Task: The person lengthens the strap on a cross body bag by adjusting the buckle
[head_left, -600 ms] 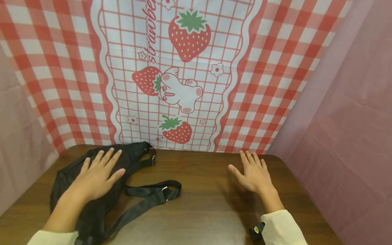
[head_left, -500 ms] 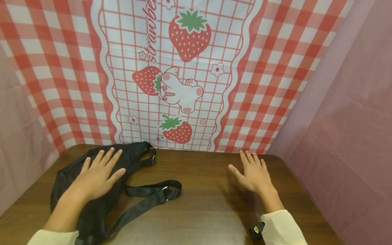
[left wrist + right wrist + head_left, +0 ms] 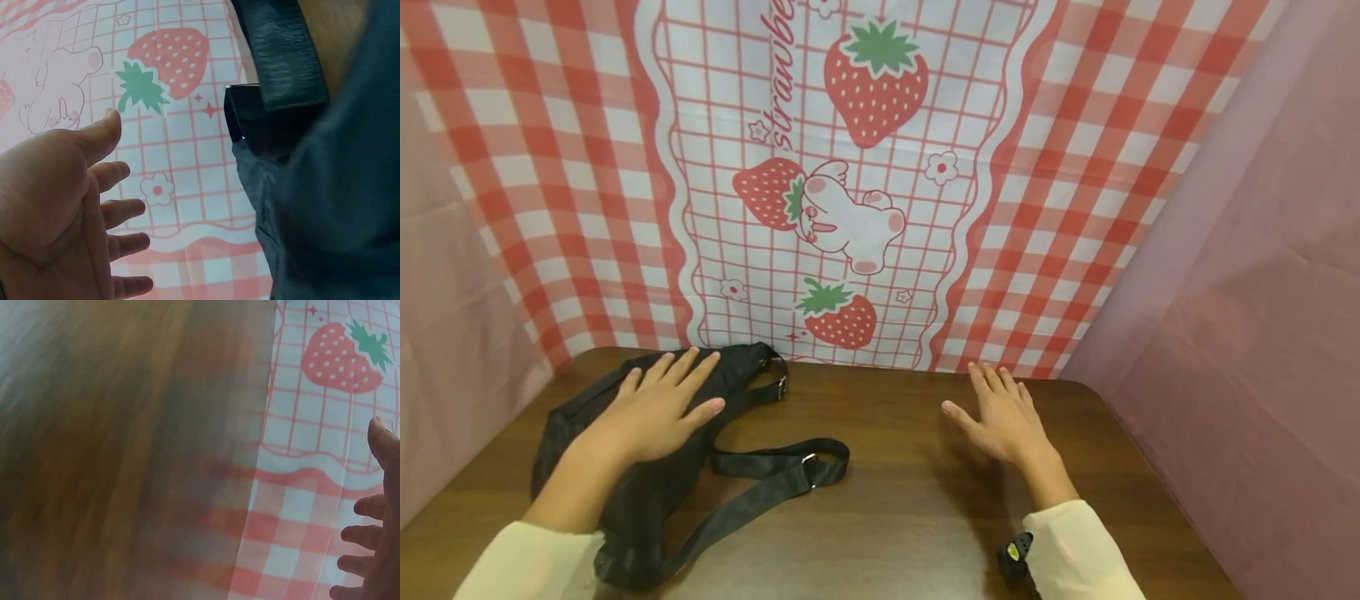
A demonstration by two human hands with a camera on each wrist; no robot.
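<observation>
I saw the fingers of the left hand [image 3: 651, 421] spread straight and free, over the black bag [image 3: 640, 500]; the left wrist view showed a gap between the two. The fingers of the right hand [image 3: 1006, 425] were likewise splayed and unladen, over the brown table [image 3: 865, 542]. The bag lay on the table's left side, its strap [image 3: 775, 492] looping toward the middle. Behind, I saw a red-and-white checked cloth [image 3: 820, 100] printed with strawberries, between pink drapes [image 3: 1247, 350].
</observation>
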